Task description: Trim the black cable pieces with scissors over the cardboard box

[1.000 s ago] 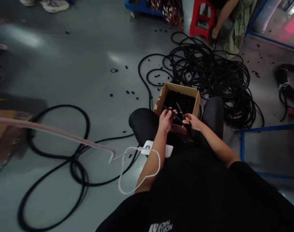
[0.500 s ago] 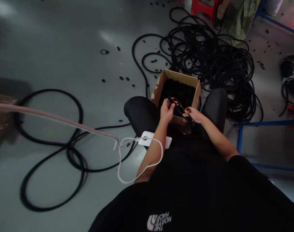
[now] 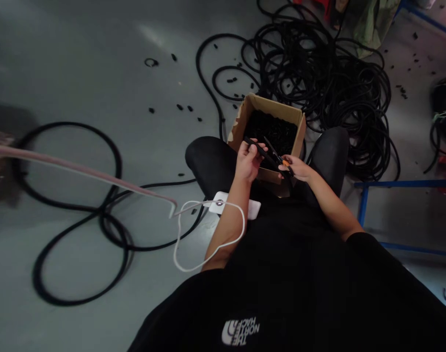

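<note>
As in the prior frame, the left hand (image 3: 248, 161) grips a black cable length (image 3: 257, 147), and the right hand's (image 3: 295, 168) fingers stay closed on orange-handled scissors (image 3: 286, 164) above a cardboard box (image 3: 274, 108) of black rubber pieces (image 3: 270, 129).

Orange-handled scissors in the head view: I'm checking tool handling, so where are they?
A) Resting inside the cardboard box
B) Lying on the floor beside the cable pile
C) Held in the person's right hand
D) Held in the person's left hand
C. The right hand grips the scissors by the orange handle, while the left hand holds a black rubber piece over the cardboard box.
</note>
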`<state>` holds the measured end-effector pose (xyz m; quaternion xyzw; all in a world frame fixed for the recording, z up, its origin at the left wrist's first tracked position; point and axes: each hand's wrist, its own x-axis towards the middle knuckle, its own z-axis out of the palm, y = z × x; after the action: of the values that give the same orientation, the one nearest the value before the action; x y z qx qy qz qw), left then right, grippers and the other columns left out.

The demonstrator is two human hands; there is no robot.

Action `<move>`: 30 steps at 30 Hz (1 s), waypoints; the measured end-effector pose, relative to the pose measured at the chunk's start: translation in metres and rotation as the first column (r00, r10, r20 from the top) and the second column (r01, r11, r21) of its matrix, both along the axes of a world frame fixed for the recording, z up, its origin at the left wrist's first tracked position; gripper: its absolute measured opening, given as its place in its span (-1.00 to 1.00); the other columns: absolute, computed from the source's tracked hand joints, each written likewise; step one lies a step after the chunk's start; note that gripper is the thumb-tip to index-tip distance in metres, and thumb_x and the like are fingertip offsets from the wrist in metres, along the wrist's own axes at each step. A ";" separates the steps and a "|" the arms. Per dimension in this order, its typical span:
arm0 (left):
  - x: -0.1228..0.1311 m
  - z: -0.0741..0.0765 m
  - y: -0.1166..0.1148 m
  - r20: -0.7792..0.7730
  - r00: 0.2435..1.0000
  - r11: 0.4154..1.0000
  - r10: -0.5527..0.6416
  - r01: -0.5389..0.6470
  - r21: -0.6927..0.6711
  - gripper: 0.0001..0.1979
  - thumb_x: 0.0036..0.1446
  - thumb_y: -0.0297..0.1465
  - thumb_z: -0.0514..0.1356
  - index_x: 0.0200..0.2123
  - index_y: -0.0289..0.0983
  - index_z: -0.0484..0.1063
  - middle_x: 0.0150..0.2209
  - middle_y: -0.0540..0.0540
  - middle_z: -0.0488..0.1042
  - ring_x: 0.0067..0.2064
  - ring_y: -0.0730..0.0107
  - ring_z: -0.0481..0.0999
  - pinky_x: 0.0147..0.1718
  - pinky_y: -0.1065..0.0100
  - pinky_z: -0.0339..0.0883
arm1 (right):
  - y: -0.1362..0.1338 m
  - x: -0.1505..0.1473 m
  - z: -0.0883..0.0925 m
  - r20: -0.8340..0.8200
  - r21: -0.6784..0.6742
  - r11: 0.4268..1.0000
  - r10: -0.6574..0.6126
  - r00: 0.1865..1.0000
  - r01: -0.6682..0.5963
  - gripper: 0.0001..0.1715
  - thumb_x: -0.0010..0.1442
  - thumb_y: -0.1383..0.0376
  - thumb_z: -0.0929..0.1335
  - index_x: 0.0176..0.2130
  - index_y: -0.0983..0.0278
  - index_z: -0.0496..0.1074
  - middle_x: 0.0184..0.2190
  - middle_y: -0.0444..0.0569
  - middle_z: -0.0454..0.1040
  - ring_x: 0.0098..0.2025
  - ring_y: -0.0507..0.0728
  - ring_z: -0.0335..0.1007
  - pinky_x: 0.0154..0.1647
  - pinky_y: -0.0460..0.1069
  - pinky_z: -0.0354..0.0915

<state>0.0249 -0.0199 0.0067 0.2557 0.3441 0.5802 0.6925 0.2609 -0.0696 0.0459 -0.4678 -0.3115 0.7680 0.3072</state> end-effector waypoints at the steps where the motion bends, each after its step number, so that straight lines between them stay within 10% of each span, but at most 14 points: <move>1: 0.001 0.002 0.000 -0.011 1.000 1.000 -0.013 0.013 -0.002 -0.41 0.38 0.04 0.88 0.08 -0.10 0.69 -0.03 -0.06 0.89 -0.05 0.21 0.95 -0.13 0.40 0.73 | -0.001 0.000 -0.001 0.005 0.002 1.000 -0.002 1.000 0.002 0.04 0.10 0.07 0.97 0.02 0.14 0.29 -0.22 -0.33 0.53 -0.37 0.06 0.79 -0.37 -0.09 0.74; 8: 0.008 0.017 -0.003 -0.069 0.989 0.992 -0.128 0.126 -0.030 -0.47 0.51 0.04 0.79 0.17 -0.16 0.75 -0.14 -0.09 0.81 -0.18 0.23 0.86 -0.13 0.31 0.74 | -0.004 -0.006 -0.003 0.080 0.036 0.996 -0.079 0.994 0.076 -0.06 0.11 0.10 0.95 0.03 0.17 0.38 -0.19 -0.27 0.64 -0.26 0.06 0.81 -0.26 -0.09 0.72; 16: 0.007 0.020 0.003 -0.332 0.937 0.994 -0.107 0.098 -0.042 -0.56 0.64 0.00 0.66 0.06 -0.15 0.61 -0.33 0.02 0.63 -0.47 0.40 0.50 -0.53 0.48 0.24 | 0.000 0.003 0.000 0.247 0.093 0.984 -0.171 0.954 0.153 -0.19 0.15 0.10 0.87 0.03 0.15 0.41 -0.21 -0.25 0.61 -0.25 0.03 0.64 -0.38 -0.13 0.49; 30: 0.009 0.016 -0.013 -0.708 0.695 0.953 -0.125 0.284 0.110 -0.43 0.45 0.11 0.69 -0.21 -0.16 0.55 -0.32 -0.05 0.65 -0.35 0.24 0.58 -0.29 0.30 0.45 | -0.005 0.022 -0.003 0.348 0.098 0.994 -0.080 0.934 0.049 -0.04 -0.03 0.00 0.97 0.03 0.17 0.51 -0.16 -0.20 0.56 -0.12 0.06 0.61 -0.17 -0.10 0.56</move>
<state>0.0334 -0.0333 0.0227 0.5626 0.4835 0.3941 0.5425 0.2828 -0.0748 0.0434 -0.5937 -0.3792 0.6471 0.2917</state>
